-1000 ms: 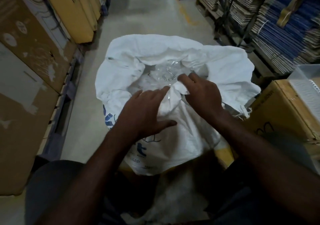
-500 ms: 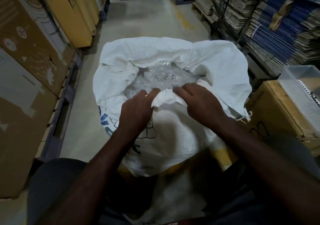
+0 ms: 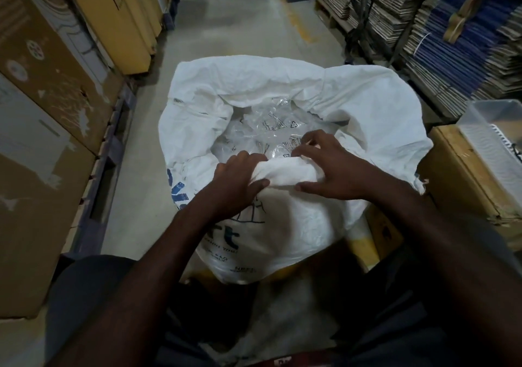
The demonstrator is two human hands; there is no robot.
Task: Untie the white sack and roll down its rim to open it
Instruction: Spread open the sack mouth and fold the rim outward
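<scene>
A person is working at the mouth of a white sack [image 3: 296,225] that is standing on a warehouse floor [image 3: 240,27], its far side toward the aisle and its near side against the person's lap. The sack is already lying open: no tie is showing at its neck, and clear plastic bags [image 3: 271,132] printed with small symbols are showing inside the sack. The left hand [image 3: 237,186] is gripping the near rim [image 3: 285,171] of the sack, its fingers [image 3: 245,159] curling over the edge and its thumb pressing the outside. The right hand [image 3: 330,166], just beside it on the same rim, is holding the bunched fabric too, thumb stretching along the outer face and fingertips hooking inside. Between the two hands the cloth is bulging into a thick roll, which suggests the folding-down is under way at this near edge. The far and right-hand sides of the sack are flopping outward in loose, wide folds, not in a neat cuff, so most of the rim appears yet to be rolled. Cardboard cartons [image 3: 56,112] are standing to the left of the sack; stacked flat board [image 3: 452,41] is piled to its right.
</scene>
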